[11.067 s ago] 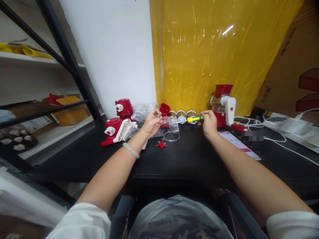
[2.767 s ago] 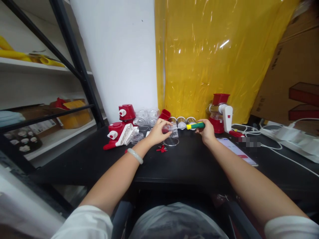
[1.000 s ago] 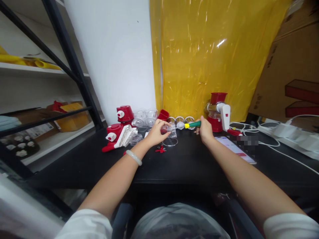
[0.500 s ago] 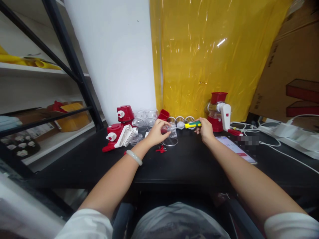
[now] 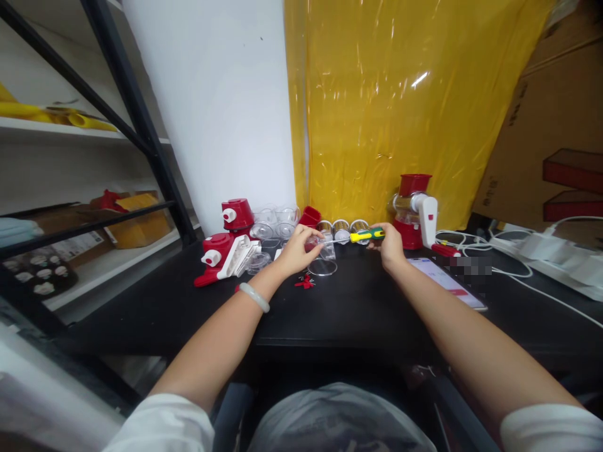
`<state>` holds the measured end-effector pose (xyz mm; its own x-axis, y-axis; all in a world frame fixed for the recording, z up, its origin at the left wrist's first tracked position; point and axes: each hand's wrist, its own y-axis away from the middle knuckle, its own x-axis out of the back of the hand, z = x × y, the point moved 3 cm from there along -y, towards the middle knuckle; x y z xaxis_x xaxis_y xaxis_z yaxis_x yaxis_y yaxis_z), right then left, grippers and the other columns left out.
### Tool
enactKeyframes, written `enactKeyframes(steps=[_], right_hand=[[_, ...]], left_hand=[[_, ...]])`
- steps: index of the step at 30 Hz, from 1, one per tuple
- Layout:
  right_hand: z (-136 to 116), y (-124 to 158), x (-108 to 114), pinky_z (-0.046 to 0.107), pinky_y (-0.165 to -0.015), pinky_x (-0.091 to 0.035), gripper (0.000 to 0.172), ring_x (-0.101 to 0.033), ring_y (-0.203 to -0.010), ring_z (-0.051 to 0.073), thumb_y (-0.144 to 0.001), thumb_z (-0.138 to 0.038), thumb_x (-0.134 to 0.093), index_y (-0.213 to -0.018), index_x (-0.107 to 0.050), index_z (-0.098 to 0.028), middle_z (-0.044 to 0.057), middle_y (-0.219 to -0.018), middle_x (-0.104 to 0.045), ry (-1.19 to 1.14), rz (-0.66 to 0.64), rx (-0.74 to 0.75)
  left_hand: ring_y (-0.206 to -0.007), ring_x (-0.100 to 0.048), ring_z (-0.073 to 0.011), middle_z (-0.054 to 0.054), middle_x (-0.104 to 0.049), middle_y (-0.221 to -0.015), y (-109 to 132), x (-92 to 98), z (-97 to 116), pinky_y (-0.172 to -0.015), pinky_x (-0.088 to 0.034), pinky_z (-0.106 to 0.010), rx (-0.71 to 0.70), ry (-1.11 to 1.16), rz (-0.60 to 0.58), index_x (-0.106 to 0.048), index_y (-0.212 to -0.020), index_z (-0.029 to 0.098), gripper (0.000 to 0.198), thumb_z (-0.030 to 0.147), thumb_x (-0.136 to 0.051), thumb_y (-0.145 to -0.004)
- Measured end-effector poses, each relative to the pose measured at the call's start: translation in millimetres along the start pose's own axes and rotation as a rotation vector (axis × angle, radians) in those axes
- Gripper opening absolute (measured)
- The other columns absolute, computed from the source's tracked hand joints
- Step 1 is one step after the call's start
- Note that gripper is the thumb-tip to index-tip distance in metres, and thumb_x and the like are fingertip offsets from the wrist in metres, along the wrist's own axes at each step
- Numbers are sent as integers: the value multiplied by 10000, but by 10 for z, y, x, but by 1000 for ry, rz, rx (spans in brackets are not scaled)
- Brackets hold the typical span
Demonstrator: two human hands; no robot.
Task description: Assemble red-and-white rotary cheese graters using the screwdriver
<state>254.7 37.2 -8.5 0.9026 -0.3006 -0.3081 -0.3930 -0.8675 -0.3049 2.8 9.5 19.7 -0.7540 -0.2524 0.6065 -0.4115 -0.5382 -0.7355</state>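
Note:
My right hand (image 5: 390,247) is closed round the green and yellow handle of a screwdriver (image 5: 362,236). The shaft points left, its tip at a clear plastic part (image 5: 328,251) that my left hand (image 5: 300,248) grips between thumb and fingers. A round clear rim (image 5: 323,267) shows at the part's lower end on the table. Just below my left hand lie small red pieces (image 5: 305,282) with thin metal pins or screws. What exactly the screwdriver tip touches is too small to make out.
Red bases (image 5: 237,215), clear plastic parts (image 5: 276,220) and metal grater drums (image 5: 341,230) line the back of the black table (image 5: 330,323). An assembled red and white rotary grater (image 5: 412,216) stands right, near a phone (image 5: 445,282), white cables and a power strip (image 5: 560,260).
My right hand has turned slightly on the screwdriver handle, with more of the green part showing. My left hand and the clear part stay nearly where they were.

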Motion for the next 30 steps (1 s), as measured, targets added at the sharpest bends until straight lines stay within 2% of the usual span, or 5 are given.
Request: enactKeyframes(steps=[6,13,21,26,30], right_hand=[[-3,-1,-5,230,-373,-403,145,-471,-386,103,-776,-295,-493,-722,-589,-200,-47,-511,-525,-4,5,18],[-13,14,-10,238,-361,-392,256,-431,-344,112,-856,-430,-490,-738,-558,-213,-63,-424,-444,80,10,19],[-6,5,-12,246,-399,-448,148,-492,-402,118,-784,-301,-445,-773,-562,-211,-49,-525,-524,-8,10,-31],[-18,-5,-8,235,-384,-433,99,-490,-415,106,-751,-242,-484,-721,-571,-207,-45,-566,-536,8,20,26],[-3,-7,-1,222,-374,-423,118,-476,-399,93,-796,-292,-535,-722,-567,-206,-54,-540,-514,47,15,52]], left_hand=[[-983,-559,-197,-54,-531,-976,-6,-3,-11,-957,-457,-409,11,-1,-2,-629,-970,194,87,217,-599,-892],[-959,-550,-190,-50,-520,-953,-14,1,-1,-935,-462,-384,8,3,-4,-626,-901,186,36,209,-604,-884],[-959,-554,-191,-51,-507,-949,-14,0,15,-929,-466,-391,19,-9,-8,-623,-892,182,27,191,-603,-876],[-956,-555,-191,-48,-513,-943,-15,-3,12,-928,-465,-395,2,-3,-9,-619,-880,187,19,178,-612,-864],[-963,-558,-192,-44,-514,-942,-16,-2,6,-926,-463,-388,-3,-3,-8,-618,-882,185,21,177,-616,-862]])
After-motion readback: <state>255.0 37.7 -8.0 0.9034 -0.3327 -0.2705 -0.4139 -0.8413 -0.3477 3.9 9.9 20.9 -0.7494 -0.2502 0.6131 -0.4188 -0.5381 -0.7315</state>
